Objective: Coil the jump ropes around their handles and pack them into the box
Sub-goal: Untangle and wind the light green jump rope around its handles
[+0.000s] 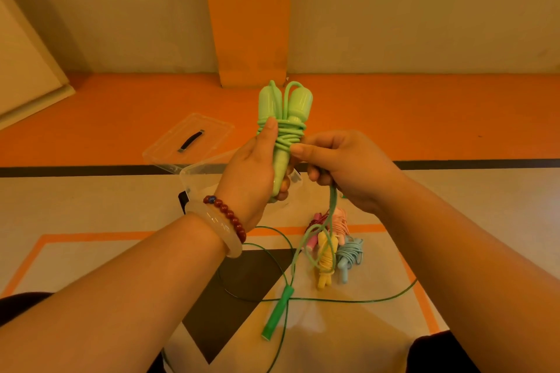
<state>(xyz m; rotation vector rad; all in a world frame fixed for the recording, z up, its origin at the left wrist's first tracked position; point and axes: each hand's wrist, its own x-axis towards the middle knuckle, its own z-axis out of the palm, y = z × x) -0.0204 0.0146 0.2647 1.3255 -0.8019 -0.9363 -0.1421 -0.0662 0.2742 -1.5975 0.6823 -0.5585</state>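
My left hand [253, 172] grips the two light green handles [285, 106] of a jump rope, held upright side by side above the floor. Several turns of the light green cord [289, 133] are wound around the handles. My right hand [339, 165] pinches that cord beside the coil, and the loose end hangs down from it in a loop [325, 233]. The clear plastic box [194, 183] stands on the floor behind my left hand, mostly hidden by it.
The box's clear lid [189, 138] with a dark handle lies beyond the box. Coiled yellow [325, 260], blue [348, 254] and pink [339, 222] ropes lie in a pile on the floor. A dark green handle [277, 313] with thin uncoiled cord sprawls nearer me.
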